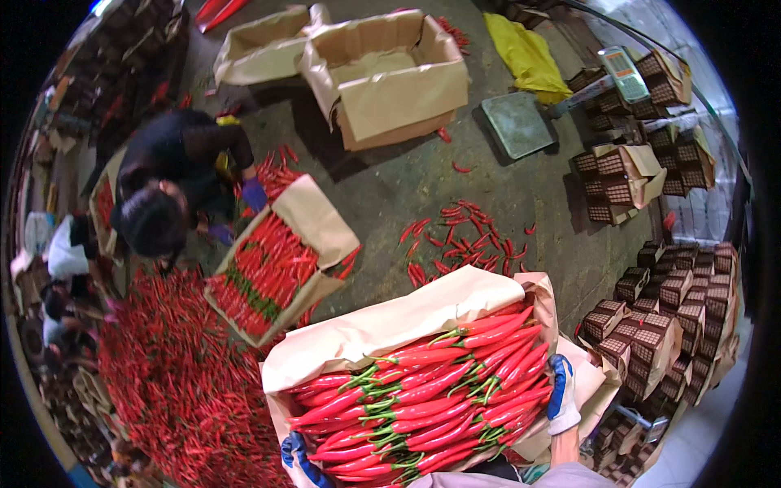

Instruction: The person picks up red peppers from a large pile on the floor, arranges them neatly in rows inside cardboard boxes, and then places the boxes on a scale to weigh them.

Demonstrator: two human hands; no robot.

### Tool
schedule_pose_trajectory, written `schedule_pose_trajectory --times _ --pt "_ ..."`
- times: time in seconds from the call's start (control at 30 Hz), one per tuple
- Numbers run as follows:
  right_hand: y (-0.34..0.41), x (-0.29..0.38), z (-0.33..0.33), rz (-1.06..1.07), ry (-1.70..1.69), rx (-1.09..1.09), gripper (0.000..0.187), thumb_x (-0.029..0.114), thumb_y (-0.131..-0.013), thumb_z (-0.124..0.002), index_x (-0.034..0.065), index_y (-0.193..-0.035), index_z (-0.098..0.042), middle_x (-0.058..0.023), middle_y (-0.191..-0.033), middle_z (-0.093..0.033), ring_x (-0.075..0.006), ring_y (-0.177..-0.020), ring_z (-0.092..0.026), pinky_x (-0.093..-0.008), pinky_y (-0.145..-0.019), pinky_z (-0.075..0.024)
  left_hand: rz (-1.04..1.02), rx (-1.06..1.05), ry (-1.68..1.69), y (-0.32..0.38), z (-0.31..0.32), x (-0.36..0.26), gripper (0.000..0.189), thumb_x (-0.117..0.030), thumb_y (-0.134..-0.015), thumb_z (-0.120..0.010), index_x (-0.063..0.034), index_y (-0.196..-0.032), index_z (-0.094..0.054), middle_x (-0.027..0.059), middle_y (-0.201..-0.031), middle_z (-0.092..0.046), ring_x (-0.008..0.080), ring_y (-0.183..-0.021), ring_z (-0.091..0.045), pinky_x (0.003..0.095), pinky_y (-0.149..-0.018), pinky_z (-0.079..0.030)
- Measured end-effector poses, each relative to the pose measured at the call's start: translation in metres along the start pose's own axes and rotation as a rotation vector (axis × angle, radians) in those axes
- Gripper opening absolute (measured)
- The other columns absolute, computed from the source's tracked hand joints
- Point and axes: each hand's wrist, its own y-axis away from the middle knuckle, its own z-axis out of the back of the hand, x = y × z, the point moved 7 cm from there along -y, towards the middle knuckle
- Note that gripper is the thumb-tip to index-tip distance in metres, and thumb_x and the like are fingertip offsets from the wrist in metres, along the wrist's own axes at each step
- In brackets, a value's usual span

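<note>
Close before me is a paper-lined box [396, 317] packed with long red chili peppers [427, 396], their green stems lying in rows. My left hand [300, 460], in a white glove with blue coating, grips the box's near left side. At the right end my right hand [562, 390], gloved the same way, holds the box wall with the fingers over its rim. Kraft paper hangs loose over the far side and the right end. What is under the box is hidden.
A huge heap of red chilies [183, 378] lies to the left. A co-worker [165, 183] bends over another filled box [338, 287]. Loose chilies [464, 238] scatter across the floor. Beyond stand a large carton [403, 110] and a platform scale [517, 125]. Crates [659, 341] are stacked at right.
</note>
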Motion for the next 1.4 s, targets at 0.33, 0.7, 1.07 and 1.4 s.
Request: schedule_pose_trajectory --times 0.33,0.7,1.07,1.4 --pt "-0.029 0.093 0.063 0.036 -0.244 -0.39 0.026 0.028 -0.099 -0.045 0.0067 -0.087 -0.053 0.0036 -0.085 -0.05 -0.0104 -0.081 -0.046 -0.0269 -0.078 -0.0413 -0.144 0.223 -0.14 -0.034 -0.195 -0.15 0.016 -0.021 -0.095 -0.057 -0.0047 -0.093 -0.059 -0.0001 -0.087 -0.058 0.0094 -0.081 -0.053 0.0274 -0.077 -0.043" --pt "-0.183 0.148 0.064 -0.054 -0.593 -0.507 0.017 0.024 -0.096 -0.051 0.0097 -0.087 -0.056 0.0037 -0.086 -0.05 -0.0093 -0.081 -0.046 -0.0273 -0.079 -0.0418 -0.155 0.333 -0.172 -0.13 -0.439 -0.22 0.018 -0.024 -0.095 -0.06 -0.0083 -0.086 -0.06 -0.0065 -0.074 -0.046 0.0037 -0.067 -0.038 0.0225 -0.061 -0.032" --pt "-0.331 0.165 0.182 -0.184 -0.583 -0.441 0.034 0.031 -0.094 -0.054 0.0006 -0.107 -0.062 -0.0044 -0.104 -0.062 -0.0158 -0.095 -0.056 -0.0317 -0.089 -0.0441 -0.184 0.47 -0.304 -0.077 -0.694 -0.234 0.016 -0.023 -0.095 -0.059 -0.0073 -0.091 -0.06 -0.0043 -0.074 -0.057 0.0003 -0.063 -0.047 0.0167 -0.055 -0.035" --pt "-0.478 0.149 0.33 -0.262 -0.715 -0.62 0.02 0.023 -0.094 -0.056 0.0024 -0.094 -0.059 0.0009 -0.089 -0.055 -0.0108 -0.081 -0.049 -0.0278 -0.078 -0.041 -0.237 0.473 -0.54 -0.008 -0.906 -0.151 0.021 -0.025 -0.095 -0.058 -0.006 -0.094 -0.066 -0.0053 -0.074 -0.053 0.0031 -0.058 -0.037 0.0211 -0.055 -0.032"
